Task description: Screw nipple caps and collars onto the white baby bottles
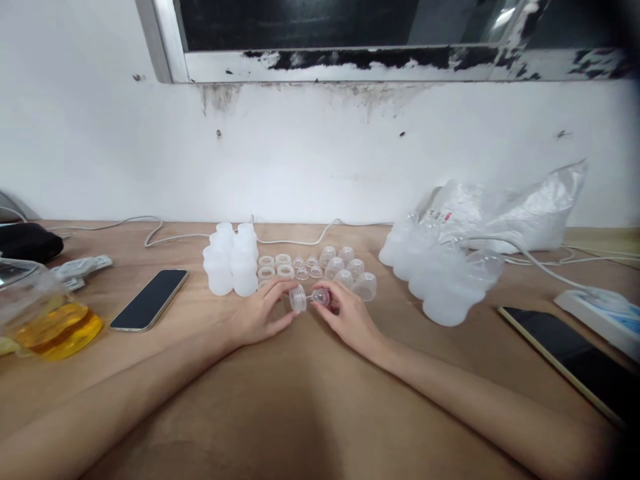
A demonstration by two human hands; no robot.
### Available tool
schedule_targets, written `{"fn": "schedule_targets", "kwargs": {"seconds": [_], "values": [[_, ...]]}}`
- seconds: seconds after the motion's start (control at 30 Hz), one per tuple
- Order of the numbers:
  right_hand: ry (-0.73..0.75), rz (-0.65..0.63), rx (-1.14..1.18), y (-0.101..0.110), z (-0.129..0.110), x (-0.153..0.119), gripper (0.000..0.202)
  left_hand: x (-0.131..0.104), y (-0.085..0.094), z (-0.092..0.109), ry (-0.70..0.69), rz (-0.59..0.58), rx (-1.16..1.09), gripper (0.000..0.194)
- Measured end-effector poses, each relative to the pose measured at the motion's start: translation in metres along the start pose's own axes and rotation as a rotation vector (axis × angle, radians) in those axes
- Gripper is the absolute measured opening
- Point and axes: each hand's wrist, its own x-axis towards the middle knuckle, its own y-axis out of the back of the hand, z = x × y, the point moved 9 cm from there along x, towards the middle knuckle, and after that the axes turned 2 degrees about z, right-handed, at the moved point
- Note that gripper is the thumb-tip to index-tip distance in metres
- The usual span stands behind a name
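Note:
My left hand grips a clear ring-shaped collar between thumb and fingers, its opening turned sideways. Facing it, my right hand pinches a small clear nipple-shaped piece, whose narrow end points at the collar. The two parts are close together; whether they touch is too small to tell. Just behind my hands lie rows of whitish rings, small clear nipples and clear dome caps. White bottles stand in rows beyond my left hand.
More bottles with clear tops stand at the right, before a plastic bag. One phone and a jug of yellow liquid are at the left. A larger dark device and a power strip lie at the right.

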Motion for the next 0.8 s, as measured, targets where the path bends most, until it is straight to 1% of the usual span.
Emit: {"fn": "schedule_targets", "kwargs": {"seconds": [0.1, 0.23, 0.37, 0.47, 0.7, 0.8], "values": [[0.012, -0.012, 0.019, -0.002, -0.001, 0.000, 0.018, -0.001, -0.004, -0.005, 0.017, -0.017, -0.004, 0.039], [0.070, -0.019, 0.018, -0.003, -0.007, -0.001, 0.021, -0.002, -0.009, -0.010, 0.069, -0.064, -0.031, 0.035], [0.127, -0.043, 0.040, -0.004, -0.015, -0.003, 0.028, -0.002, -0.010, -0.012, 0.095, -0.070, -0.053, 0.029], [0.149, -0.059, 0.084, -0.004, -0.018, -0.005, 0.032, -0.001, -0.011, -0.013, 0.109, -0.088, -0.039, 0.027], [0.231, -0.108, 0.111, -0.011, -0.024, -0.009, 0.031, 0.000, -0.013, -0.014, 0.111, -0.125, -0.036, 0.028], [0.251, -0.122, 0.110, -0.012, -0.027, -0.010, 0.029, 0.001, -0.013, -0.013, 0.099, -0.123, -0.041, 0.028]]}}
